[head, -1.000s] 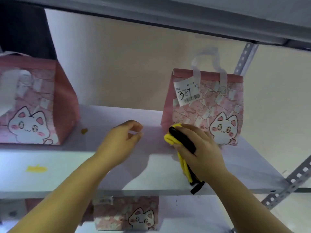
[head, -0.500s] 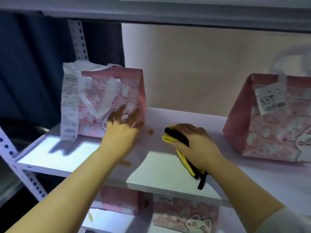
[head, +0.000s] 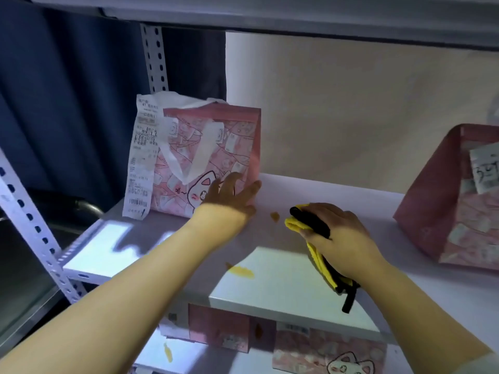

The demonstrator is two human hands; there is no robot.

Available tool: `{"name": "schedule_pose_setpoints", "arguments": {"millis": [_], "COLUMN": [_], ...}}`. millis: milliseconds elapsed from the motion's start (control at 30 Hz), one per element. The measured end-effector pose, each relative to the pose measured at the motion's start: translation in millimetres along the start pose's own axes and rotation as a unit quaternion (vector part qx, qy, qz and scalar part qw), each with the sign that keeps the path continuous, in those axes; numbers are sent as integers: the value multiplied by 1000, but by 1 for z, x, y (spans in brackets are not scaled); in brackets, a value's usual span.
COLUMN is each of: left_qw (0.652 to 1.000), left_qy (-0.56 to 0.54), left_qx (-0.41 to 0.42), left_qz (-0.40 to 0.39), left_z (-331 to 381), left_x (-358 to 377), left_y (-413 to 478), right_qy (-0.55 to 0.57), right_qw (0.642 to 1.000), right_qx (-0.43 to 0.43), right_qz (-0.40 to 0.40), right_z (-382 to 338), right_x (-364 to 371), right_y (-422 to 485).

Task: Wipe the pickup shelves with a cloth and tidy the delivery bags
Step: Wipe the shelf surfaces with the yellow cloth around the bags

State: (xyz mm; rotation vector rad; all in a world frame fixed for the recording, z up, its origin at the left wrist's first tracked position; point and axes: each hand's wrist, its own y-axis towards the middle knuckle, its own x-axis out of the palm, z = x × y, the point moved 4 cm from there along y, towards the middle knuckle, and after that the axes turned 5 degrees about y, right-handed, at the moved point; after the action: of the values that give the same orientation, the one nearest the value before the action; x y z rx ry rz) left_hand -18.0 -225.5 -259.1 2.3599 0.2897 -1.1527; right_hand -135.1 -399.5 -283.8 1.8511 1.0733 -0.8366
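Note:
A pink cat-print delivery bag (head: 216, 147) with a long receipt stands at the left of the white shelf (head: 275, 276). My left hand (head: 229, 201) lies flat with spread fingers against the bag's lower right front. My right hand (head: 337, 236) grips a yellow and black cloth (head: 297, 222) bunched on the shelf, its tail hanging past the front edge. Two yellow stains mark the shelf: a small one (head: 275, 215) between my hands and a larger one (head: 241, 271) nearer the front. A second pink bag (head: 459, 211) with a label stands at the right.
A perforated metal upright (head: 29, 211) rises at the left, another (head: 155, 58) behind the left bag. The shelf above (head: 297, 20) overhangs. On the lower shelf stand more pink bags (head: 324, 352) and another yellow stain (head: 168, 352). A dark curtain hangs at the back left.
My view has swung left. My left hand reached from the bare shelf to the left bag and now touches it. My right hand with the cloth slid left along the shelf.

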Motion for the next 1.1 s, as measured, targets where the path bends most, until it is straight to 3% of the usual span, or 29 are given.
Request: {"name": "schedule_pose_setpoints", "arguments": {"millis": [133,267,333,500,633,800,900,1000,1100], "left_qw": [996,990,989,985,968,952,941,940,946], "left_qy": [-59,-109,-116,-162,-245,-302,-310,-296,-276], "left_qx": [28,-34,-37,-36,-25,-28,-55,-76,-90], "left_qz": [59,-77,-82,-41,52,-50,-125,-149,-144], "left_z": [-14,-36,-43,-45,-38,-33,-30,-26,-22], "left_x": [10,46,51,56,51,67,74,80,81], "left_y": [4,10,12,7,-3,-6,-10,-14,-17], "right_qy": [11,15,12,-42,-67,-120,-139,-116,-98], "right_qw": [1000,999,999,989,975,950,949,978,987], "right_qx": [11,26,27,-72,-138,-194,-225,-128,-36], "right_qz": [2,-15,-28,-121,-159,-215,-170,-114,-120], "right_z": [1,2,2,-10,-19,-2,9,27,42], "right_x": [5,9,11,25,38,53,59,64,75], "right_y": [6,10,12,8,3,27,58,99,124]}}
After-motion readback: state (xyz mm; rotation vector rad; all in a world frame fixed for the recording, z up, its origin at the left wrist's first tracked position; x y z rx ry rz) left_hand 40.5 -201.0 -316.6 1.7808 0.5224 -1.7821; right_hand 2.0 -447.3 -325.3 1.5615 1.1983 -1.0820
